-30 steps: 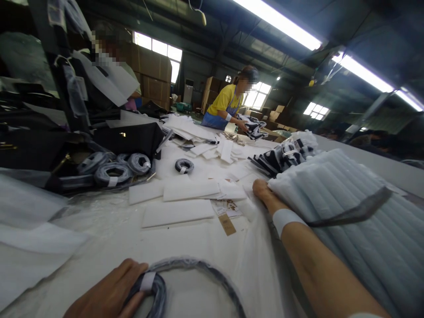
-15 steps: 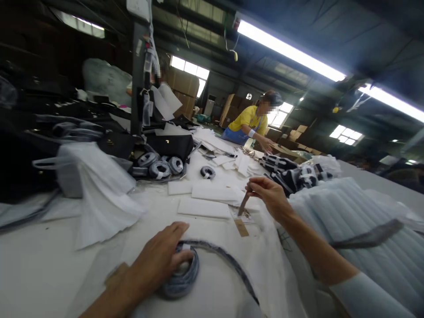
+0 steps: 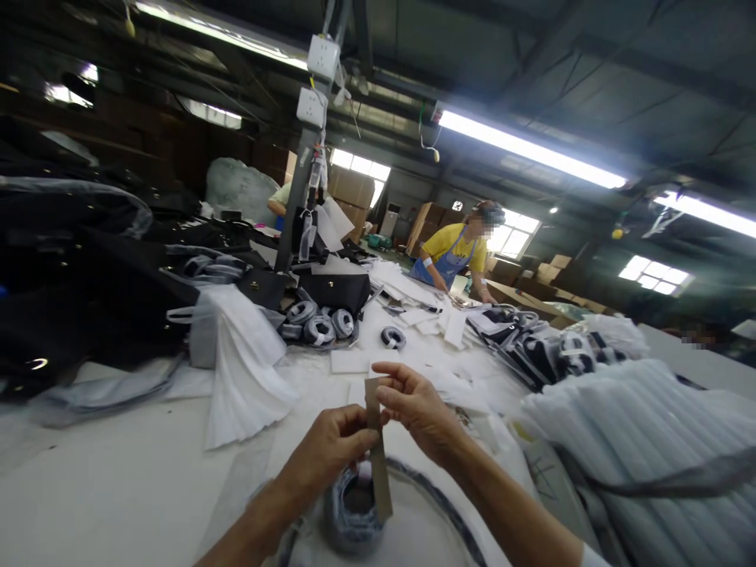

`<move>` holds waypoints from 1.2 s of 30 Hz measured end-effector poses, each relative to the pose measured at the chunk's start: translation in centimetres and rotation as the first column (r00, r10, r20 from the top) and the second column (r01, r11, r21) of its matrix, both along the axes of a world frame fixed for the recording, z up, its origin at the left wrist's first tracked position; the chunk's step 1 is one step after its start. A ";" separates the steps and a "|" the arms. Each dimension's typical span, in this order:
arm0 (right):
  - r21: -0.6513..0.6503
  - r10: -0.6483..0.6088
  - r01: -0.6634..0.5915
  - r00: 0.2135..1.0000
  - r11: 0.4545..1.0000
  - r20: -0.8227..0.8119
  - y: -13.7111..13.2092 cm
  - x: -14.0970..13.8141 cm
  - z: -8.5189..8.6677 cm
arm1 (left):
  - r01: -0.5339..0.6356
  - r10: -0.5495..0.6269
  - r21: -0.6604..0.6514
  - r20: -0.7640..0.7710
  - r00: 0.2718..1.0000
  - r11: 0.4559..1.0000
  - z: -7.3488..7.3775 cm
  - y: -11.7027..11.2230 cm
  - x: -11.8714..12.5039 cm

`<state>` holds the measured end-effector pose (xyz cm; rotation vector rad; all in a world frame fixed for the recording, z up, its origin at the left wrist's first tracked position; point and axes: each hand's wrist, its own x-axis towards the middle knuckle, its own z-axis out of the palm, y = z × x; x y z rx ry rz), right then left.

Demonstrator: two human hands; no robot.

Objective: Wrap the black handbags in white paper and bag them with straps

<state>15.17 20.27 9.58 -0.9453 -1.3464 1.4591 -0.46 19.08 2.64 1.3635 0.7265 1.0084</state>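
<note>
A narrow brown strip (image 3: 381, 484), like card, stands nearly upright before me. My left hand (image 3: 327, 449) is closed on its middle, thumb against the left edge. Near the strip's top, my right hand (image 3: 419, 409) pinches it between thumb and fingers. Below the hands, on the white work surface, lies a dark coiled strap (image 3: 346, 524) in clear plastic with a white band; the strip's lower end overlaps it in view. A long dark strap (image 3: 446, 504) curves round to the coil's right.
Several wrapped coils (image 3: 319, 329) lie beside a black bag (image 3: 336, 291). White foam sheets (image 3: 242, 362) drape at left; black bags (image 3: 100, 291) pile behind. Padded white wrapping (image 3: 643, 417) bulks at right. Across the table, a person in a yellow shirt (image 3: 446, 240) leans over.
My right hand has brought the brown strip left and nearer, above the coil. My left hand has lifted off the coil and taken hold of the strip. The view has shifted left.
</note>
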 end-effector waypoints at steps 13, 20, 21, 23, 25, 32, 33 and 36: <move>-0.060 0.017 -0.032 0.973 0.998 -0.229 -0.7 0.4 -1.0 | 0.165 -0.139 -0.149 0.174 0.975 0.975 -0.5 -0.5 0.4; -0.005 -0.079 0.079 0.997 0.997 0.014 -1.1 0.9 -2.0 | -0.073 0.082 -0.150 0.053 0.995 0.986 -0.4 -0.5 1.1; 0.012 -0.104 0.104 0.993 0.995 0.050 -1.2 1.0 -2.3 | -0.094 0.101 -0.152 0.044 0.994 0.984 -0.5 -0.4 1.2; 0.032 -0.147 0.145 0.986 0.989 0.084 -1.2 0.9 -2.6 | -0.107 0.115 -0.156 0.044 0.992 0.982 -0.8 -0.3 1.1; 0.017 -0.165 0.164 0.983 0.986 0.076 -1.2 0.9 -2.8 | -0.088 0.102 -0.174 0.068 0.993 0.981 -1.1 -0.2 1.0; -0.007 -0.161 0.161 0.986 0.987 0.037 -1.1 0.9 -3.0 | 0.001 0.047 -0.275 0.167 0.985 0.961 -0.7 -0.6 0.6; 0.008 -0.156 0.156 0.987 0.988 0.045 -1.2 1.0 -3.1 | 0.008 0.045 -0.292 0.175 0.983 0.957 -0.6 -0.7 0.6; 0.054 -0.157 0.153 0.984 0.987 0.081 -1.3 0.9 -3.3 | 0.007 0.047 -0.297 0.176 0.983 0.955 -0.7 -0.7 0.8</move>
